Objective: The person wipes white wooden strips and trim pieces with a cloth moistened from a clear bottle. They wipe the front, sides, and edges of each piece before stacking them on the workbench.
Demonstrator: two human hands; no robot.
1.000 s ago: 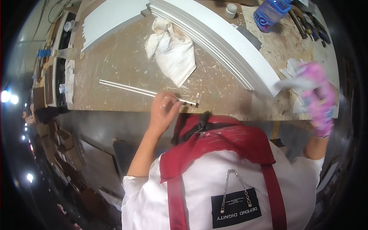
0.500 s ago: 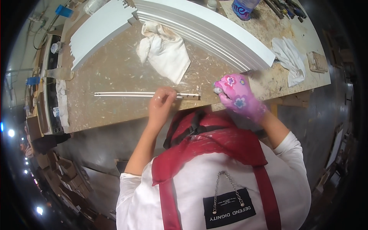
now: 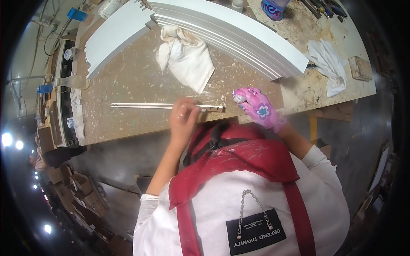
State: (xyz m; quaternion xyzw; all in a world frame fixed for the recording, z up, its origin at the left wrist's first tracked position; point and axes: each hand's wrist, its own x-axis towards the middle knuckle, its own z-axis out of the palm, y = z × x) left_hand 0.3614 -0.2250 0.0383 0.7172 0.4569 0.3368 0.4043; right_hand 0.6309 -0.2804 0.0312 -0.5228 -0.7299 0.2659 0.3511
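Note:
A thin white strip [image 3: 145, 105] lies lengthwise on the worktable, with dark holes near its right end. My bare left hand [image 3: 183, 119] is closed on that strip right of its middle, fingers curled in. My right hand [image 3: 258, 109] wears a pink glove with a flower pattern. It is closed round a small tube-like thing with a whitish round end [image 3: 239, 99]; most of it is hidden by the glove. This hand hovers just beyond the strip's right end, apart from it. A crumpled white cloth [image 3: 185, 59] lies behind my left hand.
Long white grooved profiles [image 3: 230, 34] stretch across the back of the worktable [image 3: 128, 128]. At right lie another white rag [image 3: 326, 64] and a worn block [image 3: 361, 68]. A blue and purple container [image 3: 273, 8] and several tools [image 3: 324, 8] are at the far right.
My right hand has moved left, closer to the strip's right end, with the small tube-like thing still in it. My left hand stays on the strip. The whole view has shifted slightly.

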